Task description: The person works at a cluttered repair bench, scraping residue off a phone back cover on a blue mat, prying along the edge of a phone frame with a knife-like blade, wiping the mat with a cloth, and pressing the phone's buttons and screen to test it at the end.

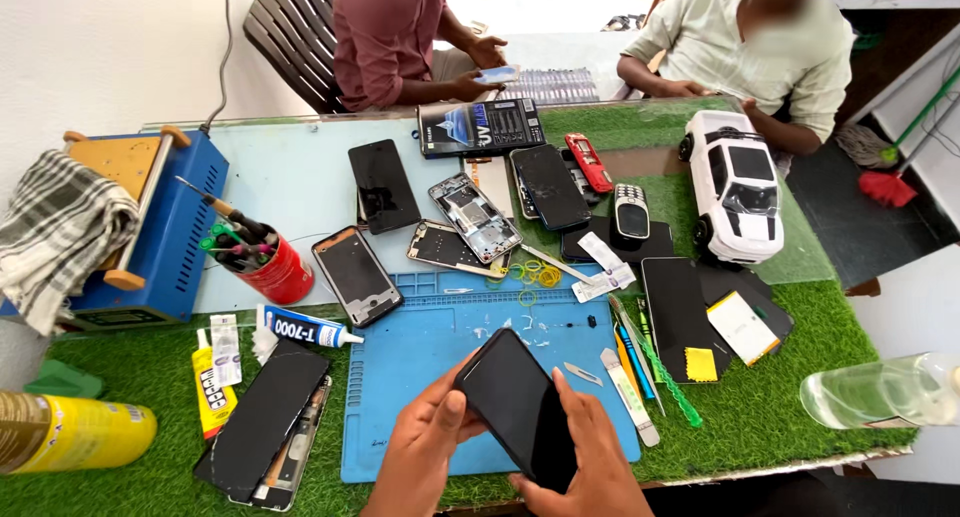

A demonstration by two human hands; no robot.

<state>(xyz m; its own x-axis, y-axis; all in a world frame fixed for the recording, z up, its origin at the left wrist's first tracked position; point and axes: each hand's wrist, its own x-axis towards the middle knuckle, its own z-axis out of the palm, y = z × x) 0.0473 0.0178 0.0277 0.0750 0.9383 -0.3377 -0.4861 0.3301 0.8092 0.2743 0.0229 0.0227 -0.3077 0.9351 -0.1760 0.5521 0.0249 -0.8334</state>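
Note:
A black smartphone with a dark screen is tilted over the blue work mat, held between both hands. My left hand grips its left edge, thumb on the glass near the lower corner. My right hand supports the right and lower side, thumb lying along the phone's edge. The phone's underside is hidden.
Several opened phones and phone frames lie beyond the mat. A red tool cup, a glue tube, a blue machine, a white toy car and a clear bottle surround it. Two people sit across the table.

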